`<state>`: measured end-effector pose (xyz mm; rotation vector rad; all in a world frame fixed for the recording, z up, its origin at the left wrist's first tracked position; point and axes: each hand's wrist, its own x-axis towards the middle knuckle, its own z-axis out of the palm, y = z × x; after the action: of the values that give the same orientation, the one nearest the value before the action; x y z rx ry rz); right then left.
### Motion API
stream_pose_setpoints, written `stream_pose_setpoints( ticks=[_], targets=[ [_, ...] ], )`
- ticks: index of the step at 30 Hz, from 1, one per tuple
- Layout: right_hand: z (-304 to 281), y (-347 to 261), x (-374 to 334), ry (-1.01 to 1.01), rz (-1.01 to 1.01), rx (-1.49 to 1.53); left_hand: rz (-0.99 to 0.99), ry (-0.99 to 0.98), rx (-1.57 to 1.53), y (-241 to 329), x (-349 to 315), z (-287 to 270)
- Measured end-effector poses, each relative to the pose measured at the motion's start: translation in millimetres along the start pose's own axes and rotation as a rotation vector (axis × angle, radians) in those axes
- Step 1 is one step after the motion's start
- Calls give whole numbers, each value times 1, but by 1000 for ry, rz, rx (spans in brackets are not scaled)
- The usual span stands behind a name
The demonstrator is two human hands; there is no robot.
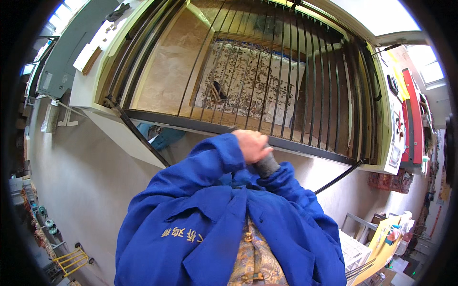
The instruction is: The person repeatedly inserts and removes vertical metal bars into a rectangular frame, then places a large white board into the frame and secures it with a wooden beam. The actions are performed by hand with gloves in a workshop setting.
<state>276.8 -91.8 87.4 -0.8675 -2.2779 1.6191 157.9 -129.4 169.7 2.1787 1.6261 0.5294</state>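
My left hand (253, 145) is bare and closed over a grey work glove (267, 166), just in front of my chest. That glove covers my right hand, coming out of the right blue sleeve. The fingers of my right hand are hidden under the left, so their pose does not show. Both hands are close to the dark front rail (200, 125) of a large open machine bed. Black slats (281, 81) span this bed from front to back. Another dark grey glove (118, 12) lies on the machine's left ledge.
Beneath the slats, a pale sheet (238, 76) is strewn with small dark scraps. Black struts (143, 138) slant down at the front corners. A blue bag (167, 137) sits below the rail. At right is a red machine (410, 119); at lower left, a yellow trolley (74, 261).
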Motion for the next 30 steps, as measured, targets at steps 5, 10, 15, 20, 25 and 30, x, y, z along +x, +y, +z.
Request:
stream_pose_setpoints(
  ticks=[5, 10, 15, 20, 25, 30],
  targets=[
    [118, -23, 35, -310, -43, -401, -197, -47, -45, -77, -115, -34],
    [192, -73, 23, -161, 194, -65, -287, 253, -197, -119, -221, -24],
    [204, -109, 16, -395, 154, -172, -454, 301, -173, -141, -287, 3],
    [213, -125, 8, -556, -2, -600, -782, 238, -388, -184, -390, 3],
    [222, -137, 17, -479, -209, -943, -797, 151, -556, -171, -457, 22],
    [189, -152, 50, -462, -414, -1027, -838, 158, -587, -130, -449, 32]
  ],
)
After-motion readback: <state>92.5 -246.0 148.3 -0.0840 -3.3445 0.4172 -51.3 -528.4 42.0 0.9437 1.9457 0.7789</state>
